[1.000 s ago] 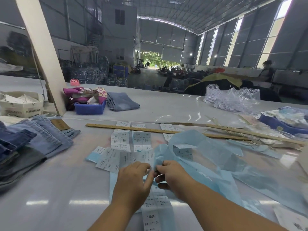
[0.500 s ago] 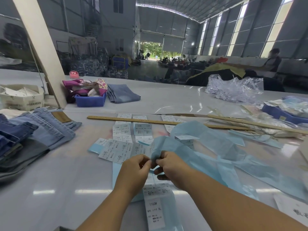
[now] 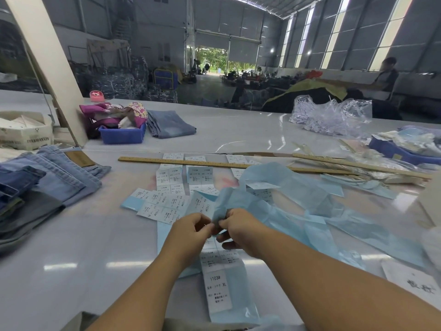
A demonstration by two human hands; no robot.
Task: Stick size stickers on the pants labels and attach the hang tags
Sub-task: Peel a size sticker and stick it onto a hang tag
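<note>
Over the desk (image 3: 71,247), both hands pinch one size sticker (image 3: 202,206) off its blue backing (image 3: 274,211). Left hand (image 3: 188,235) and right hand (image 3: 241,229) have fingers curled narrow on it. Next it likely needs carrying to a jeans (image 3: 59,177) label.

- Daylight is pouring in through tall windows (image 3: 389,32) on the right; glare is streaking the glossy table (image 3: 71,247)
- Edges are bowing; far figures are blurring

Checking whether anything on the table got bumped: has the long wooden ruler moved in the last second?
No. The wooden ruler still lies across the top of the same sticker sheets; only the camera shifted.
</note>
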